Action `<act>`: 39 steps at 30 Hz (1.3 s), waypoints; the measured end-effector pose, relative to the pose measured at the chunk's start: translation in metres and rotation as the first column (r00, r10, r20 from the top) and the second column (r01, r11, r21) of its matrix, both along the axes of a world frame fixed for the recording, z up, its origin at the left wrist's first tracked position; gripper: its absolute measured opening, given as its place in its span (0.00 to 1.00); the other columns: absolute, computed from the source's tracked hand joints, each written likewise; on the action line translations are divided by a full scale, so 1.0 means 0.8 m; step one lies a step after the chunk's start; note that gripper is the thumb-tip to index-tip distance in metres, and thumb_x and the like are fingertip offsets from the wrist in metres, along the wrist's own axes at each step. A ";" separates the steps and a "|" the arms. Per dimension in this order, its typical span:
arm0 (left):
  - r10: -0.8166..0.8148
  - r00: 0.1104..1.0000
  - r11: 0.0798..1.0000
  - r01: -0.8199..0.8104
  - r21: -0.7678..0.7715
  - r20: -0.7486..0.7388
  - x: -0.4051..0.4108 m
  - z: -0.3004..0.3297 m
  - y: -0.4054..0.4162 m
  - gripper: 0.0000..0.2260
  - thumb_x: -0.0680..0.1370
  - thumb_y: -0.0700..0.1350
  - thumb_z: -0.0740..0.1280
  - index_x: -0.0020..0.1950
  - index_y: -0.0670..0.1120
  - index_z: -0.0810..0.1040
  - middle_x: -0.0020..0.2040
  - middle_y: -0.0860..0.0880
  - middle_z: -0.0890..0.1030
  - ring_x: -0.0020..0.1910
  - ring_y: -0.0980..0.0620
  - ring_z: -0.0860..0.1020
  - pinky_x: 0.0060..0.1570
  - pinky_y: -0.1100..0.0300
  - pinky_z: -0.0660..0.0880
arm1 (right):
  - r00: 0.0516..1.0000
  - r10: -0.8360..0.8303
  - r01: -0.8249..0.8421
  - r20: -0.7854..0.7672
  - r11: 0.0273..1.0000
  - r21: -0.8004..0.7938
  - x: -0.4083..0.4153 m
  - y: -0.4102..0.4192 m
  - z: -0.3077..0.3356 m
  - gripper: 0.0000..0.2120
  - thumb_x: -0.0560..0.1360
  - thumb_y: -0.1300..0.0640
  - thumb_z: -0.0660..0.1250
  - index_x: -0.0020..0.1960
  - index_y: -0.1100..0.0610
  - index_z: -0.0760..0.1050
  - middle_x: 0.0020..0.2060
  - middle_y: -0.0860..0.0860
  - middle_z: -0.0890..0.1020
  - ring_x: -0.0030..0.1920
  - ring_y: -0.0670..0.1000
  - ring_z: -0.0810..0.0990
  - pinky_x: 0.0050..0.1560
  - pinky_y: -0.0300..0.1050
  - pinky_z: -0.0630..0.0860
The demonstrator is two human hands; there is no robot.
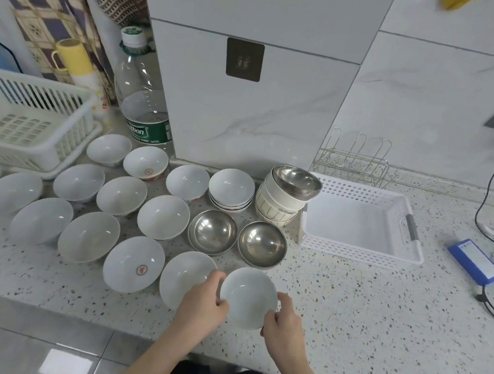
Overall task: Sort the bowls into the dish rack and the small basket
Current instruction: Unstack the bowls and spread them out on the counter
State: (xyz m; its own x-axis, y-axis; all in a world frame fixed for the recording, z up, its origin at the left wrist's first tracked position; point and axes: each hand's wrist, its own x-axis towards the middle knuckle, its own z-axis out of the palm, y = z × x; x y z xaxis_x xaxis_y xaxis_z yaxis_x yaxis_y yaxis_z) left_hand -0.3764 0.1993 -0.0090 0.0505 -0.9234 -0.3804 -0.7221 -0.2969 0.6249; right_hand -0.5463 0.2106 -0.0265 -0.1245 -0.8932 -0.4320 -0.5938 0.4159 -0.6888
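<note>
- A small white bowl (248, 297) is held at the near edge of the bench (364, 305). It is gripped by both hands, the left hand (201, 302) on its left rim and the right hand (281, 323) on its right rim.
- The bowl should be kept level and lifted straight up, so the big bowl (183, 274) touching it is not bumped.
- It looks best carried to the small basket (357, 253) on the right, well apart from the dish rack (27, 121) on the left.
- It should be set down softly.

Fourteen single white bowls (248, 297), two bowl stacks (231, 188), three steel bowls (262, 243)
</note>
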 end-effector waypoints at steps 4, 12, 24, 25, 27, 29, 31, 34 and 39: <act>-0.022 0.999 1.000 0.023 -0.016 0.024 0.002 0.003 -0.005 0.21 0.78 0.43 0.65 0.70 0.52 0.66 0.36 0.55 0.75 0.34 0.58 0.75 0.28 0.70 0.66 | 1.000 -0.009 0.008 0.008 1.000 0.016 0.004 -0.003 -0.002 0.20 0.78 0.62 0.55 0.70 0.56 0.64 0.36 0.53 0.82 0.38 0.53 0.81 0.39 0.53 0.79; -0.060 0.998 0.998 0.060 -0.006 0.028 0.004 0.000 -0.012 0.23 0.78 0.42 0.65 0.72 0.53 0.69 0.38 0.56 0.75 0.37 0.57 0.76 0.32 0.70 0.67 | 1.000 -0.012 0.012 -0.008 0.999 0.049 0.008 -0.001 -0.009 0.20 0.79 0.62 0.53 0.70 0.56 0.61 0.38 0.56 0.82 0.39 0.56 0.81 0.36 0.48 0.75; -0.034 0.996 0.998 0.038 -0.047 0.077 0.007 -0.005 -0.013 0.21 0.78 0.43 0.66 0.70 0.53 0.70 0.30 0.56 0.71 0.30 0.58 0.72 0.27 0.69 0.64 | 0.999 0.047 -0.048 0.016 0.995 0.087 0.003 -0.008 -0.008 0.21 0.78 0.62 0.54 0.70 0.55 0.61 0.38 0.54 0.82 0.38 0.54 0.81 0.33 0.45 0.73; -0.029 0.997 0.998 0.033 -0.044 0.078 0.007 -0.005 -0.013 0.21 0.78 0.43 0.65 0.71 0.53 0.70 0.30 0.55 0.71 0.30 0.58 0.72 0.27 0.69 0.64 | 0.998 0.053 -0.054 0.022 0.995 0.089 0.002 -0.010 -0.008 0.20 0.78 0.62 0.54 0.70 0.54 0.61 0.37 0.53 0.82 0.36 0.52 0.80 0.32 0.43 0.72; -0.019 0.997 0.999 0.023 -0.043 0.079 0.006 -0.006 -0.012 0.21 0.78 0.42 0.65 0.71 0.52 0.70 0.30 0.56 0.71 0.29 0.59 0.72 0.27 0.69 0.63 | 0.997 0.074 -0.077 0.030 0.992 0.097 0.001 -0.012 -0.008 0.20 0.78 0.61 0.54 0.69 0.54 0.61 0.35 0.50 0.81 0.34 0.47 0.79 0.28 0.37 0.70; -0.010 0.997 0.999 0.015 -0.050 0.082 0.006 -0.006 -0.011 0.21 0.78 0.42 0.65 0.71 0.52 0.70 0.29 0.56 0.70 0.27 0.59 0.71 0.25 0.69 0.63 | 0.994 0.103 -0.106 0.035 0.989 0.104 0.000 -0.014 -0.006 0.19 0.78 0.62 0.53 0.68 0.54 0.61 0.34 0.49 0.81 0.33 0.45 0.79 0.27 0.35 0.69; -0.004 0.996 0.998 0.009 -0.055 0.087 0.006 -0.007 -0.011 0.21 0.78 0.42 0.66 0.70 0.53 0.70 0.28 0.57 0.69 0.26 0.59 0.70 0.23 0.69 0.63 | 0.991 0.121 -0.126 0.050 0.986 0.112 -0.001 -0.017 -0.004 0.19 0.77 0.62 0.53 0.68 0.54 0.61 0.35 0.48 0.80 0.34 0.46 0.80 0.28 0.36 0.70; 0.007 0.996 0.999 -0.003 -0.048 0.088 0.003 -0.006 -0.010 0.21 0.78 0.42 0.65 0.71 0.53 0.69 0.29 0.57 0.68 0.26 0.58 0.70 0.23 0.69 0.63 | 0.987 0.153 -0.159 0.055 0.979 0.128 -0.004 -0.022 -0.002 0.20 0.77 0.62 0.53 0.68 0.53 0.60 0.38 0.49 0.81 0.34 0.45 0.81 0.28 0.37 0.71; 0.031 0.996 0.999 -0.028 -0.040 0.087 0.002 -0.005 -0.009 0.22 0.78 0.41 0.65 0.71 0.54 0.70 0.28 0.55 0.68 0.26 0.58 0.70 0.24 0.68 0.62 | 0.976 0.200 -0.210 0.081 0.968 0.139 -0.010 -0.025 -0.001 0.20 0.77 0.62 0.55 0.68 0.52 0.60 0.39 0.49 0.81 0.27 0.41 0.78 0.24 0.33 0.68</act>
State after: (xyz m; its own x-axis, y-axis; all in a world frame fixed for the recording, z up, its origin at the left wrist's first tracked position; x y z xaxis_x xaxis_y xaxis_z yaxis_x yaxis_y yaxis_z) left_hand -0.3746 0.1920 -0.0133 0.1093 -0.9351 -0.3370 -0.7657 -0.2954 0.5714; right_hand -0.5541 0.1906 -0.0270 0.0879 -0.8237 -0.5602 -0.6323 0.3885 -0.6703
